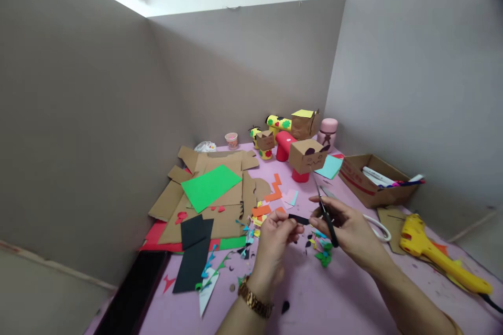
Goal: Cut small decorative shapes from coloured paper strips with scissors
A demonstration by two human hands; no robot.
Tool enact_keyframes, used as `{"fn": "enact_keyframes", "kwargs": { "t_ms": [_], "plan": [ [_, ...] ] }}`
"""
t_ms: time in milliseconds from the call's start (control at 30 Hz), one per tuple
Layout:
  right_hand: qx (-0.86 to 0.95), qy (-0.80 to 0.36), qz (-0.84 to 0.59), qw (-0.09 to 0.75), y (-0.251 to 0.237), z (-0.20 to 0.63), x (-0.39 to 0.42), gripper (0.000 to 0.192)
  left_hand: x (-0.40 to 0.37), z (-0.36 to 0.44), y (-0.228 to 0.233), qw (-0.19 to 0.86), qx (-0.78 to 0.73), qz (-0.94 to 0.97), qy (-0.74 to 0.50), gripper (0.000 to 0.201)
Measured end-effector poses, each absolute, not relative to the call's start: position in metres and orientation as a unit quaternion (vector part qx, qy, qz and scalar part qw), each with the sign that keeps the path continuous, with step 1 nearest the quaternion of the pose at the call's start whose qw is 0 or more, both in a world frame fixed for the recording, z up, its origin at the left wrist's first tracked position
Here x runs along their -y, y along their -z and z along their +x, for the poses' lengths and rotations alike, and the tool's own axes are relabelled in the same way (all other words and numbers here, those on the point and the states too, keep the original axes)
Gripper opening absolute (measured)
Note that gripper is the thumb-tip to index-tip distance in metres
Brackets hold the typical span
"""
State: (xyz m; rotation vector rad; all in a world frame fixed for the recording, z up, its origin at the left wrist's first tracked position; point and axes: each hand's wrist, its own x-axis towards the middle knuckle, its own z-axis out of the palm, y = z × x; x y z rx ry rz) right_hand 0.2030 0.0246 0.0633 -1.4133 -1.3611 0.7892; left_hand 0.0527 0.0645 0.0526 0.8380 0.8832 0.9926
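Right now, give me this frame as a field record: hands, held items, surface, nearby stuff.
left hand: pinches a small black paper strip
right hand: grips black-handled scissors, blades pointing up and away
surface: pink table, littered with coloured paper scraps
left of hands: green sheet lying on flat cardboard pieces; black sheets nearer the edge
behind hands: cardboard box figures on red tubes
right of hands: yellow glue gun; open carton holding markers
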Motion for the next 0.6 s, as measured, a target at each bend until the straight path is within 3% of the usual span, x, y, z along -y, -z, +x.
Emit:
{"fn": "enact_keyframes", "kwargs": {
  "t_ms": [133,333,600],
  "plan": [
    [0.537,-0.364,-0.541,0.535,-0.068,0.197,-0.021,0.028,-0.053,0.056,-0.063,0.723,-0.369,0.396,-0.43,0.015],
    [0.523,-0.401,-0.506,0.556,-0.081,0.2,-0.015,0.029,-0.052,0.05,-0.074,0.729,-0.35,0.461,-0.365,0.01],
    [0.494,-0.394,-0.499,0.593,-0.086,0.201,-0.014,0.03,-0.052,0.044,-0.077,0.712,-0.354,0.492,-0.353,0.025]
  ]
}}
